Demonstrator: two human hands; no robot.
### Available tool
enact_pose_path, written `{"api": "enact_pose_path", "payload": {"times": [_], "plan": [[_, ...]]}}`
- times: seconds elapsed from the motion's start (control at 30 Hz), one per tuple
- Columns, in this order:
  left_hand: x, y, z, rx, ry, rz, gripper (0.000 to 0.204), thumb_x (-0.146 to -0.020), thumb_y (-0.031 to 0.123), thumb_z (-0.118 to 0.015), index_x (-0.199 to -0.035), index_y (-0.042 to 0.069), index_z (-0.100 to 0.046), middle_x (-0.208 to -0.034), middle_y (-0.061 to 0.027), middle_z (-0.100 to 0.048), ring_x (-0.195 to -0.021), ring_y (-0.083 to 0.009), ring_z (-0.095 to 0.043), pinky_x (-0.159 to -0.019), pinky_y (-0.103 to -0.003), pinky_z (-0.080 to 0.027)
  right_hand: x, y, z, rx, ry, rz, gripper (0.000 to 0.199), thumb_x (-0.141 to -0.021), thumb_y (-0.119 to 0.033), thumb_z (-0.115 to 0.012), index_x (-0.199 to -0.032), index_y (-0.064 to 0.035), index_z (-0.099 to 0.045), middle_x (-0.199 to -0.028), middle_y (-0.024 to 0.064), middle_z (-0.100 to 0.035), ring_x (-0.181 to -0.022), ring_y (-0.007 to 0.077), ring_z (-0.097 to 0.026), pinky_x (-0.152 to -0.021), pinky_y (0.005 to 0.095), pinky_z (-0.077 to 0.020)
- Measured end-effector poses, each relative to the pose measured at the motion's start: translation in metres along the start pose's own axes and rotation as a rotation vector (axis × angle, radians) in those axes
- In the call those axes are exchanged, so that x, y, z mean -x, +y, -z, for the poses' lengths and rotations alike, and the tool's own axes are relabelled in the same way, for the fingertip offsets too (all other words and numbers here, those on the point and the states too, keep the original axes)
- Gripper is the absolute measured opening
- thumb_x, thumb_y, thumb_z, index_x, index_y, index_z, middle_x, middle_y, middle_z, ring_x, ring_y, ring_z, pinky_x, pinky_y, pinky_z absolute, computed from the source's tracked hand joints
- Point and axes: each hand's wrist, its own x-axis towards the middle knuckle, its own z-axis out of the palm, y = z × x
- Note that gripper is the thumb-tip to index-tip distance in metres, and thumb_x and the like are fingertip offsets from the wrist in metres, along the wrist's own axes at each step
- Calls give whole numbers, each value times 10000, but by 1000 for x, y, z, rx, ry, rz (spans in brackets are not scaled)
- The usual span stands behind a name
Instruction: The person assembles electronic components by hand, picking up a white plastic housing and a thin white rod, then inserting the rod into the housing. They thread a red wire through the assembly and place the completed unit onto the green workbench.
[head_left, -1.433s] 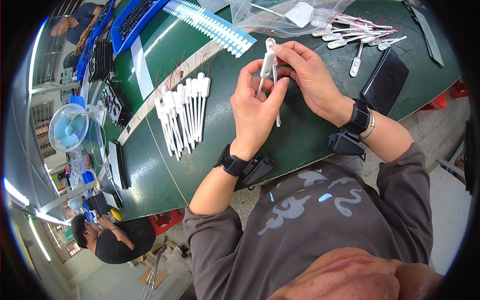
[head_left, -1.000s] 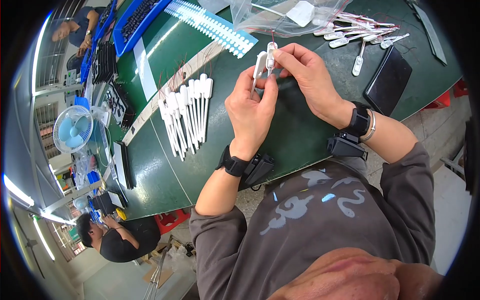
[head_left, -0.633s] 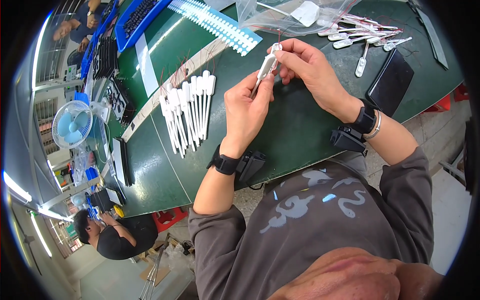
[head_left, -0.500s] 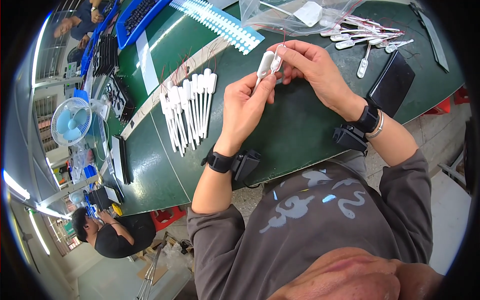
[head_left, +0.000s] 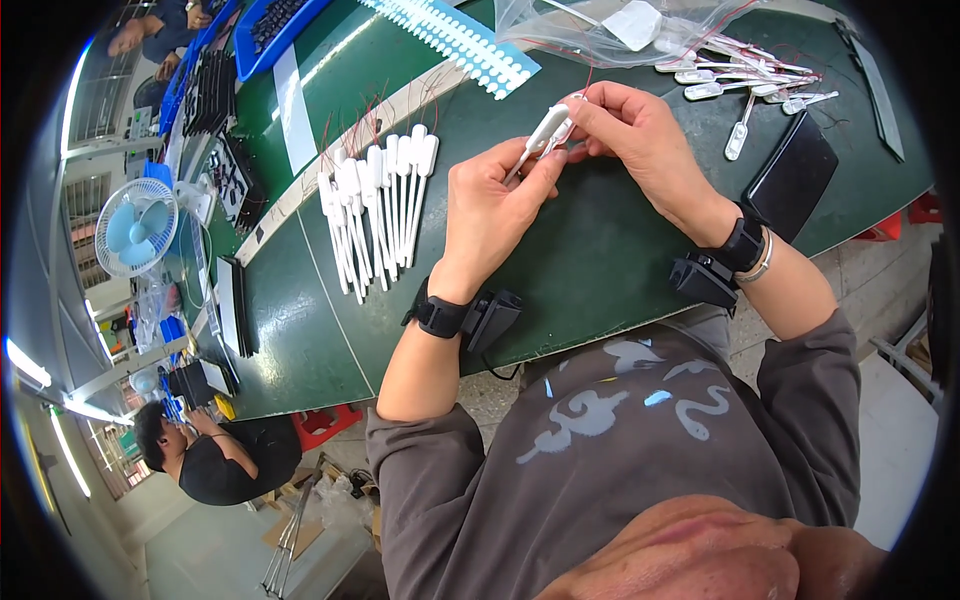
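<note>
White paddle pieces [head_left: 548,130], left grip [head_left: 492,205] holding, right grip [head_left: 650,145] pinching

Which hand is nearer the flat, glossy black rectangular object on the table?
Right. The right hand is to the left of the flat, glossy black rectangular object; the left hand is farther left, beyond the right hand.

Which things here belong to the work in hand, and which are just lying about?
Likely in the work: held white pieces between left hand and right hand; fanned white paddles; piled white pieces.
Apparently just lying about: black flat slab; grey strip; fan.
</note>
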Motion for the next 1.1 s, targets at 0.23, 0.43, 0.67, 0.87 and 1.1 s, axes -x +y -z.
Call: {"api": "enact_pose_path", "payload": {"times": [0.23,0.43,0.67,0.87,1.1], "plan": [[-2,-4,6,76,-115,48,245,-960,246,-664,-994,23,-758,-649,37,-622,-589,-15,-455,-518,-225,-348,2,-3,-1,-25,-29,35,250,-1008,-281,-619,-1061,-43,-672,-917,-20,-658,-796,34,-585,-749,206,-497],[-2,-7,10,164,-142,52,261,-968,251,-637,-984,26,-768,-655,40,-623,-595,-11,-441,-520,-215,-323,4,-4,-2,43,-58,89,243,-1017,-243,-604,-1086,-18,-666,-940,2,-672,-799,54,-598,-744,215,-504],[0,4,14,60,-126,66,268,-956,212,-583,-965,23,-774,-641,36,-616,-578,-14,-434,-506,-220,-328,5,-5,-4,64,-75,82,232,-1015,-226,-604,-1088,-14,-664,-959,14,-679,-796,58,-601,-730,216,-506],[2,15,17,-90,-169,92,269,-935,212,-580,-935,18,-766,-625,-1,-642,-556,-40,-516,-505,-248,-392,4,0,-4,87,-64,87,213,-1009,-216,-611,-1038,-11,-661,-951,14,-670,-787,60,-601,-712,213,-507],[2,16,26,-407,-270,5,227,-883,177,-587,-860,13,-742,-645,-99,-674,-549,-146,-617,-526,-294,-457,4,0,-6,142,-109,8,216,-990,-232,-642,-964,-18,-655,-864,-3,-650,-732,45,-587,-664,201,-479]]}}
